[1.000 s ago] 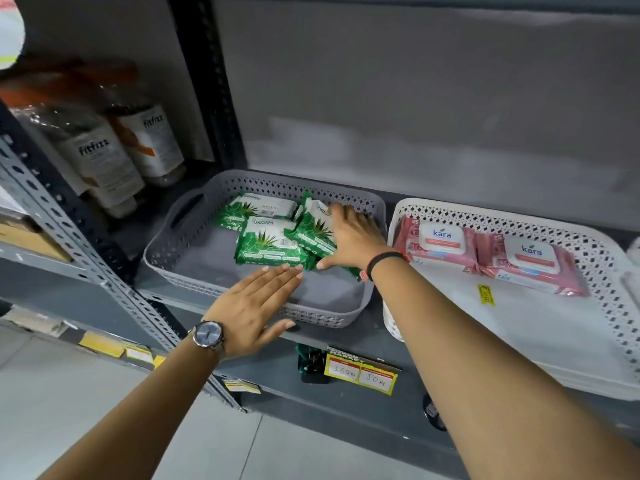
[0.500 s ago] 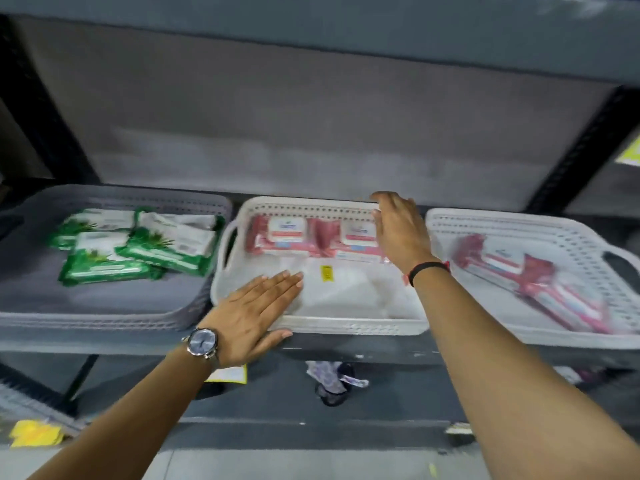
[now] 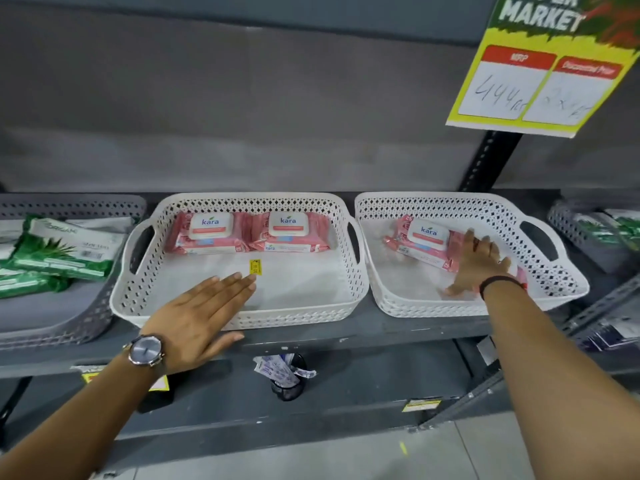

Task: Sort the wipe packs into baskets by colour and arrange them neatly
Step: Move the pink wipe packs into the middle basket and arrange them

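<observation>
- While the green packs [image 3: 59, 252] sit bunched in the grey basket [image 3: 86, 320] at far left, nobody is touching them.
- Next along, the left hand [image 3: 204, 313] hovers flat and released over the front rim of the middle white basket [image 3: 242, 317], holding nothing.
- Inside that basket, two pink packs [image 3: 247, 233] lie side by side against the back wall, lids up, looking tidy.
- Over to the right white basket [image 3: 450, 306]: a pink pack [image 3: 422, 242] lies skewed, and the right hand [image 3: 479, 263] presses down on its near end, fingers spread, not closed around it.
- Whether a second pack hides beneath that hand, I cannot tell.
- Far right, another grey basket [image 3: 568, 223] shows green packaging.
- Colour sorting looks done here; this reads as the straightening step. Next move calls for swinging the skewed pack square and sliding it to the back wall.
</observation>
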### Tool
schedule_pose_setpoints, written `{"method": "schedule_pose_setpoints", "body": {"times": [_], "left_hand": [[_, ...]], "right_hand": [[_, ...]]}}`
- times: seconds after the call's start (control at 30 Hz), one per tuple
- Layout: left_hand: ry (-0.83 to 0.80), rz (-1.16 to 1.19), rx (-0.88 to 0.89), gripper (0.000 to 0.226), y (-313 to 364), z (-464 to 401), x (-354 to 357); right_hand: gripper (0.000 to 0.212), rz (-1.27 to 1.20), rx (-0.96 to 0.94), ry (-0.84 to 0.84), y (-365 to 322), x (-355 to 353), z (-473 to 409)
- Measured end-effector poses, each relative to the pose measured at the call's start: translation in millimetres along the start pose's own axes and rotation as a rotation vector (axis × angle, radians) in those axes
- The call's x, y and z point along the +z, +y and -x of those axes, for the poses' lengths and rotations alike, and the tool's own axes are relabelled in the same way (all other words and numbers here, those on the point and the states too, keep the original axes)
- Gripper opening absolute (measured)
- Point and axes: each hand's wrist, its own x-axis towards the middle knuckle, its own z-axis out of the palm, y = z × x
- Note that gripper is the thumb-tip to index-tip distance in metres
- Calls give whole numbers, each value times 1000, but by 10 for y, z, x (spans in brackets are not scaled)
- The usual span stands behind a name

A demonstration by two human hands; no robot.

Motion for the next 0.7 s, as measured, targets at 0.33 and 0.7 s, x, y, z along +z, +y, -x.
{"method": "schedule_pose_setpoints", "body": {"times": [0.33,0.7], "left_hand": [[-5,-14,-4,60,1,5,14],[-20,-36,-75,58,-259,284,24]], "right_hand": [[56,52,74,194,167,0,-62],[77,-234,-564,607,-1260,-488,513]]}}
